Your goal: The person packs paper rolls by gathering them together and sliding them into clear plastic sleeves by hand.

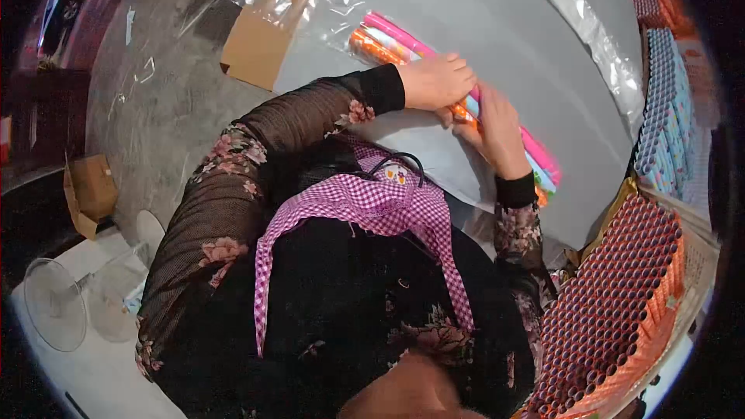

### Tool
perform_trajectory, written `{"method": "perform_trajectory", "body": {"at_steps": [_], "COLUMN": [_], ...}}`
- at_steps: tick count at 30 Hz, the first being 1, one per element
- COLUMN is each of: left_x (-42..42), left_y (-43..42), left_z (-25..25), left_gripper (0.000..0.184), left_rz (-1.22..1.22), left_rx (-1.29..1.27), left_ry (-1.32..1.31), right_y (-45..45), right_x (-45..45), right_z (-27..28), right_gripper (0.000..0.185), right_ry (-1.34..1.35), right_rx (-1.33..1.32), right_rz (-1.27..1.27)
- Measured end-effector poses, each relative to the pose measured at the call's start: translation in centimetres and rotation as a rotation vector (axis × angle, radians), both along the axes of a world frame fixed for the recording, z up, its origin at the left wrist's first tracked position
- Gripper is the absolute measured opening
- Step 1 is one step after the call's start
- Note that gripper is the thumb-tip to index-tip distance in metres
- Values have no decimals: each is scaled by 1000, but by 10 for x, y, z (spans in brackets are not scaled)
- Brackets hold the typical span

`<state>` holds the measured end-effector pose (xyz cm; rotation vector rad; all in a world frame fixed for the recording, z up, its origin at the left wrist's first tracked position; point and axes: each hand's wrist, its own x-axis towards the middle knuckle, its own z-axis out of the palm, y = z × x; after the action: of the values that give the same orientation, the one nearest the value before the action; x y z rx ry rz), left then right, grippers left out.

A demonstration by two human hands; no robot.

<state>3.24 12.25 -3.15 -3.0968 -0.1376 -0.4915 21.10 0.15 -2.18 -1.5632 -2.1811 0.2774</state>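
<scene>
A bundle of long, slim patterned rolls [541, 157] in pink, orange and light blue lies slantwise over the grey table. My left hand [438, 81] is closed over the middle of the bundle, fingers bent around the far side. Right beside it, my right hand [497, 130] grips the same rolls, with the thumb at the near side. The two hands almost touch. Pink and orange ends [380, 40] stick out beyond the left hand, near crinkled clear film [341, 12]. My palms hide the middle of the bundle.
Large stacks of orange rolls [613, 295] and blue rolls [660, 124] stand at the right. A long clear plastic sleeve [590, 23] lies along the grey table's [497, 8] right side. Brown cardboard [264, 39] is at its left edge. Clear round tubs [56, 302] stand at lower left.
</scene>
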Motion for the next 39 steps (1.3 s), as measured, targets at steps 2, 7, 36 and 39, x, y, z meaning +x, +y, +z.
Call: {"method": "perform_trajectory", "body": {"at_steps": [2,7,36,39], "left_x": [-6,0,15,12], "left_y": [-3,-11,-10,-10], "left_z": [5,-3,-7,-6], "left_gripper": [63,71,59,64], "left_rz": [48,19,-19,4], "left_rx": [-100,-204,-108,-111], "left_ry": [76,60,-53,-1], "right_y": [-14,-56,-8,-9], "right_x": [14,55,0,-4], "right_z": [7,-8,-17,-1], "right_gripper": [79,78,65,77], "right_ry": [-47,-93,-32,-18], "right_rx": [-125,-109,70,-74], "right_rz": [-43,-112,-80,-77]}}
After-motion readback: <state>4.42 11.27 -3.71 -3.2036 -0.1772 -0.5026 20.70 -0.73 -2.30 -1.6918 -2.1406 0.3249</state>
